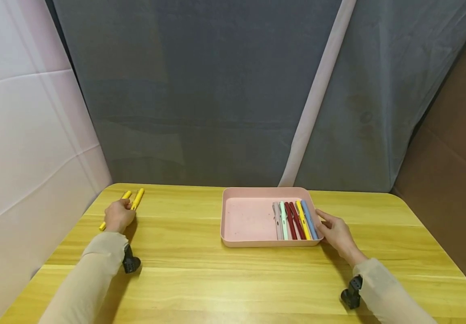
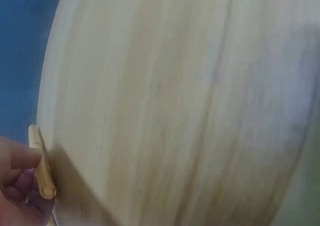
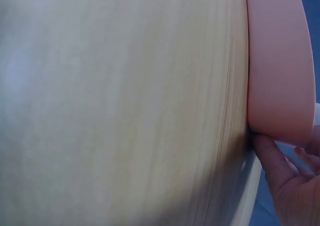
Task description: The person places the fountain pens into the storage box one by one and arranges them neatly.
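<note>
My left hand (image 1: 119, 216) is at the far left of the table, pinching a yellow pen (image 1: 138, 198) between thumb and fingers. In the left wrist view the same pen (image 2: 44, 178) points its round end toward the camera. A second yellow pen (image 1: 102, 226) lies beside it on the table, partly hidden by the hand. My right hand (image 1: 337, 231) grips the right side of a pink tray (image 1: 241, 243), thumb at the lower corner and fingers at the rim. Inside the tray's right half, a grey pen (image 1: 278, 222), mint pen (image 1: 284, 222), two dark red pens (image 1: 291, 222), a yellow pen (image 1: 303, 220) and a blue pen (image 1: 309, 220) lie side by side.
The wooden table (image 1: 184, 279) has rounded far corners. Behind it hangs a dark grey cloth (image 1: 216, 99) with a pale strip (image 1: 318, 94); a white cloth (image 1: 26, 112) stands at left, a brown panel (image 1: 455, 148) at right. Each wrist carries a small black camera (image 1: 130, 259).
</note>
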The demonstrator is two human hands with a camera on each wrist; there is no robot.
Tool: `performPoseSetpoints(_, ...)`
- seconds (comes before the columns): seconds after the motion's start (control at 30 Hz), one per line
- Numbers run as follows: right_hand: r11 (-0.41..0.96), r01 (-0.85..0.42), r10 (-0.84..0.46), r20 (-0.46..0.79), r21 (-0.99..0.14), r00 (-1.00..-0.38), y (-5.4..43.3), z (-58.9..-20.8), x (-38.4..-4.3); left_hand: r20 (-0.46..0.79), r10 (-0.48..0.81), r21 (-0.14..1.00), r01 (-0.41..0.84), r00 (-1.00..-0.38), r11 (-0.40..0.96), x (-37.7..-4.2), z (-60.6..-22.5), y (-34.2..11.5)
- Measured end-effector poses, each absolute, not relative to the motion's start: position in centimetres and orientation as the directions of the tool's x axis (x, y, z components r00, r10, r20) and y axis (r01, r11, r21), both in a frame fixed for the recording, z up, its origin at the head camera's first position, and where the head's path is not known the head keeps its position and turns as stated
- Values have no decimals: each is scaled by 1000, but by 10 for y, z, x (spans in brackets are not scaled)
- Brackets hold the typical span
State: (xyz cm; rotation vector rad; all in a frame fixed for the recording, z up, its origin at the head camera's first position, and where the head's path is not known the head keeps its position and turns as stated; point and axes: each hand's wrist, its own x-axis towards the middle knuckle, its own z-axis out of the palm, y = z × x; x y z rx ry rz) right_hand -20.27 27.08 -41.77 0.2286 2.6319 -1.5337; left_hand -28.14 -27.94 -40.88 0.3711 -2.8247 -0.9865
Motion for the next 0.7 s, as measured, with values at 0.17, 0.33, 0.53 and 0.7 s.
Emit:
performPoseSetpoints(0.17, 486, 178, 88, -155, -856, -984, 270, -419, -203, 36, -266, 619, -188, -963, 763, -283, -405, -272)
performPoseSetpoints(0.33, 478, 178, 88, -154, -860, -984, 268, -419, -204, -20, -267, 695, -206, -963, 689, -284, -400, -267)
performPoseSetpoints(0.53, 473, 170, 86, -146, -864, -986, 266, -420, -205, -111, -215, 843, -207, -970, 496, -287, -399, -262)
performPoseSetpoints(0.7, 466, 169, 86, -146, -869, -986, 265, -420, -206, -136, -139, 894, -182, -981, 409, -287, -394, -251)
